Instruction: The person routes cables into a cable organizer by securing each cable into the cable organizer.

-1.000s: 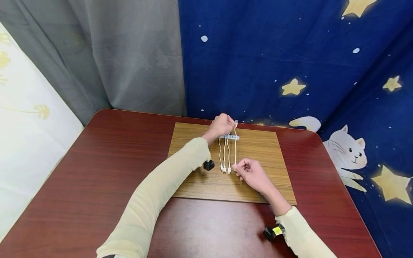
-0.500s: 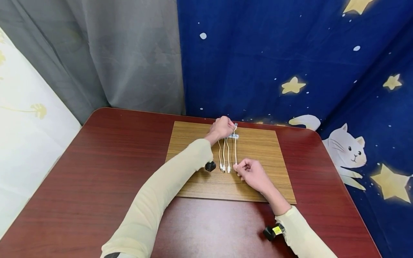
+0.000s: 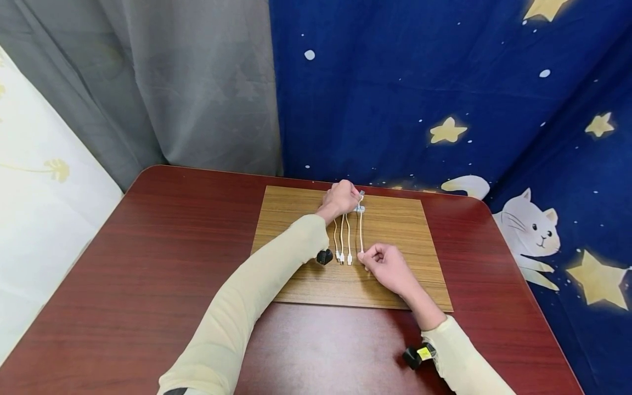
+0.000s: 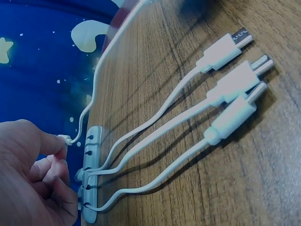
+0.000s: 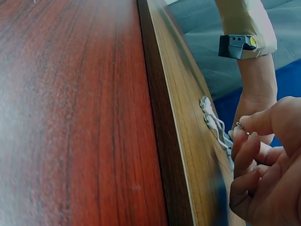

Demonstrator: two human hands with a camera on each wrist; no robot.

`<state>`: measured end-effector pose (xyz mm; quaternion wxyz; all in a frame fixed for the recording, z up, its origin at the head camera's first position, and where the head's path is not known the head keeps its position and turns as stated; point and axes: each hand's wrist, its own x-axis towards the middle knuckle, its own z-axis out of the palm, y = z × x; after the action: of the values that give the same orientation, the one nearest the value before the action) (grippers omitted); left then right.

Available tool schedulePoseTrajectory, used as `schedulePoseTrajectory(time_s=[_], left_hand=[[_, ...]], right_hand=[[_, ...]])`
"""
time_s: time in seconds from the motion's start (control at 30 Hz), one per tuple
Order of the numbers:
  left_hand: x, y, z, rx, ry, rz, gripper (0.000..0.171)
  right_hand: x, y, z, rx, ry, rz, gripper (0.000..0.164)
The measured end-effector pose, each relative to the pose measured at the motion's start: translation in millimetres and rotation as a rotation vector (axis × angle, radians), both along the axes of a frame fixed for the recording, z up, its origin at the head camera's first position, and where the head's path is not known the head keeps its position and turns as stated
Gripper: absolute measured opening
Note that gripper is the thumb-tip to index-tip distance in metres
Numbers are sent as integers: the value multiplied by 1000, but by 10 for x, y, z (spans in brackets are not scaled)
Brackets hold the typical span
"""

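Observation:
A white charging cable (image 3: 361, 230) is stretched between my two hands. My left hand (image 3: 340, 196) pinches its far end by the connector (image 4: 64, 139), just beyond a pale blue cable clip strip (image 4: 92, 162). Nearer the front, my right hand (image 3: 387, 266) pinches the cable's other end; only a small metal tip (image 5: 240, 125) shows between thumb and finger. Three more white cables run from the strip's slots, side by side, their plugs (image 4: 233, 81) lying toward the front. In the head view my left hand covers part of the strip.
A wood-grain board (image 3: 306, 282) lies under the cables on a reddish-brown table (image 3: 163, 236). Behind the table's far edge hang a grey curtain (image 3: 212, 93) and a blue star-patterned curtain (image 3: 375, 93). Each wrist carries a small black camera (image 3: 412, 357).
My left hand has come slightly down and right, bringing the cable's far end closer to the clip strip and covering more of the strip. My right hand stays nearly in place.

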<state>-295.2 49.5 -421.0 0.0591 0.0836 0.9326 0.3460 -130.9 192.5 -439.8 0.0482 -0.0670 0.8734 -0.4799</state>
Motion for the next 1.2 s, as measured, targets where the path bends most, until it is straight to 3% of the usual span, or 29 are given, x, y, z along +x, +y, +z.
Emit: schedulePoseTrajectory(time_s=[0.7,1.2], left_hand=[[-9,69,-27,-55,-9,6,18],[-21,110,-45,-102,-6,7,19]], right_hand=[[3,51,54,166,-4,-61,24],[17,65,86,169,-14,-60,24]])
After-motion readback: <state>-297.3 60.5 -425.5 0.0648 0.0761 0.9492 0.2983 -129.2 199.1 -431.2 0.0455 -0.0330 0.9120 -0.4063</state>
